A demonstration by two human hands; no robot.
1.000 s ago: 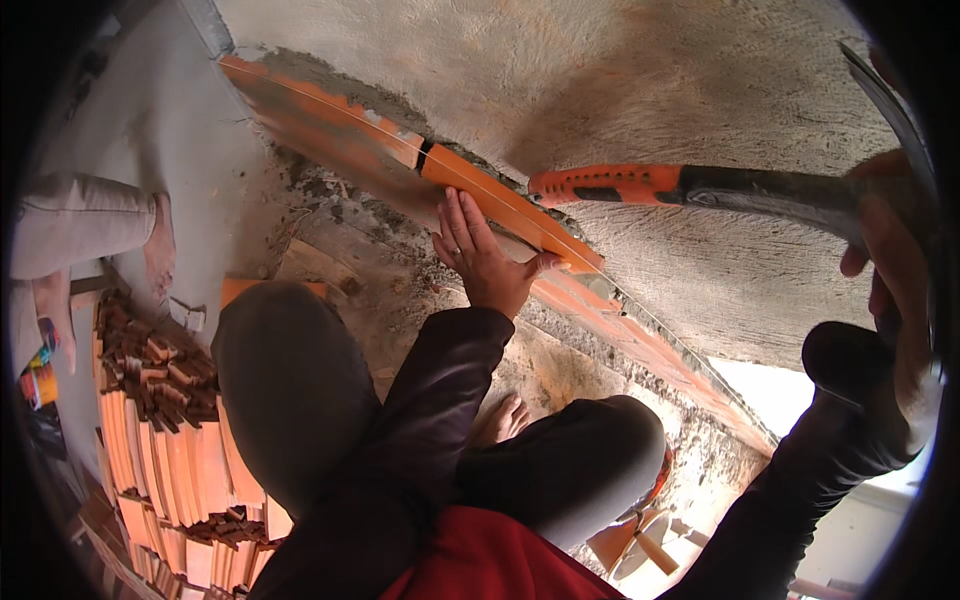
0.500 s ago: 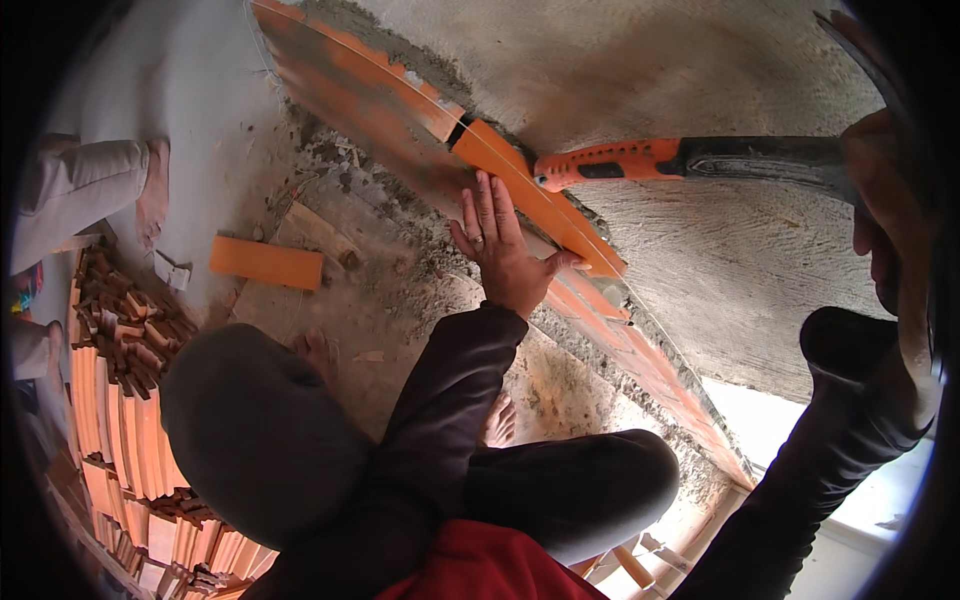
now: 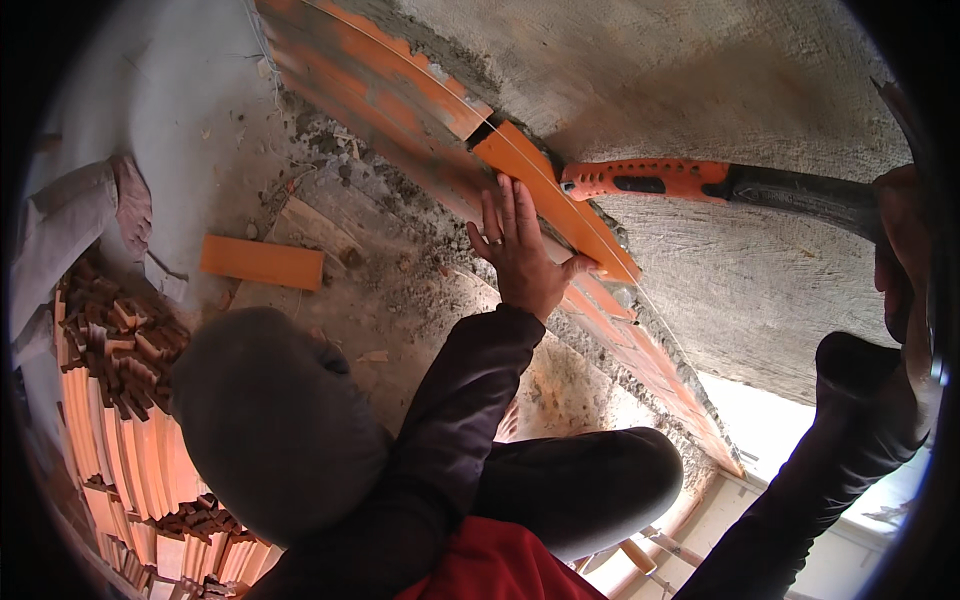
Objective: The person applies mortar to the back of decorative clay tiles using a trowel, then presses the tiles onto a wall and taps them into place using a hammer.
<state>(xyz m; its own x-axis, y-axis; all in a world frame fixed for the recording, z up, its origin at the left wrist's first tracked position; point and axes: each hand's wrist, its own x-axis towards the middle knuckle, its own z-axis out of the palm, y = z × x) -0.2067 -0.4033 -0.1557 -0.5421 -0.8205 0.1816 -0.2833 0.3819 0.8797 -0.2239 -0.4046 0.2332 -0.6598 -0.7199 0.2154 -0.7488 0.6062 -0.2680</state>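
Observation:
An orange clay brick (image 3: 575, 210) lies at the top of a low brick course (image 3: 390, 100), with a dark gap at its far-left end. My left hand (image 3: 527, 250) rests on its near side, fingers stretched and thumb toward its right end. At the right rim, my right hand (image 3: 900, 245) grips what looks like a hammer (image 3: 800, 195) near its dark metal end, which is partly cut off. The orange and black handle points left, its butt at the brick's far edge; whether they touch I cannot tell. A thin string runs along the course.
Behind the course rises a rough grey plastered wall (image 3: 720, 90). A loose orange brick (image 3: 262, 263) lies on the mortar-strewn floor. Stacked bricks (image 3: 140, 440) fill the lower left, near another person's leg (image 3: 70, 225). My bent knee (image 3: 590, 490) is close below the course.
The view has shifted slightly. My left hand stays on the brick, and the handle butt remains by its far edge. The other person's foot at the left has moved.

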